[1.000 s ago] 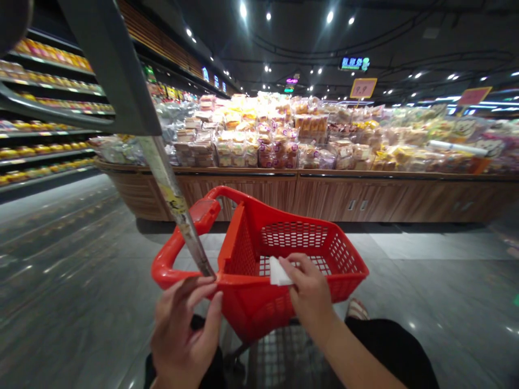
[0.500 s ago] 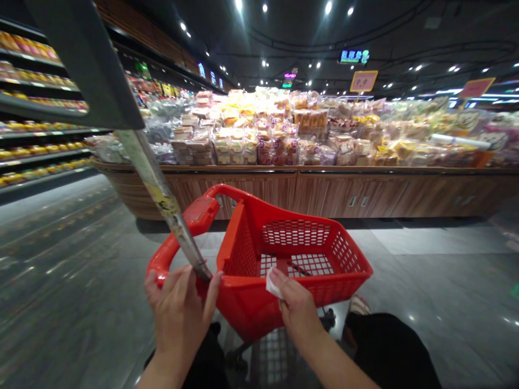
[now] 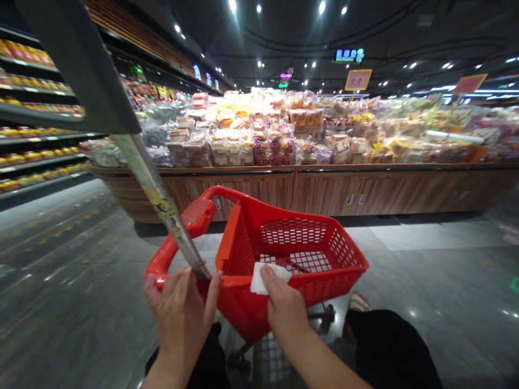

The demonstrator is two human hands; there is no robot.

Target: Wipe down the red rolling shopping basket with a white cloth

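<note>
A red plastic shopping cart (image 3: 239, 302) stands sideways in front of me. My left hand (image 3: 182, 302) grips its near corner, fingers over the base of the handle and thumb beside the rim; part of the grip is hidden behind the hand. Between thumb and fingers, my right hand (image 3: 286, 302) pinches a folded white tissue (image 3: 259, 278) at the near rim of the basket. A worn metal pole (image 3: 162, 202) with a dark grey plastic top slants down to the cart beside my left hand. In the basket lies a thin dark object (image 3: 298, 266) that I cannot make out.
Beyond the cart runs a wood-panelled display counter (image 3: 332, 192) heaped with bagged baked goods (image 3: 271, 129) and price signs. Stocked shelves (image 3: 40, 129) line the left side. Grey tiled floor (image 3: 425, 275) surrounds the cart, and a sandalled foot (image 3: 359, 301) is by its wheels.
My right hand has moved slightly left along the near rim, and more of the white tissue now shows. My left hand stays on the cart. The whole view has shifted a little.
</note>
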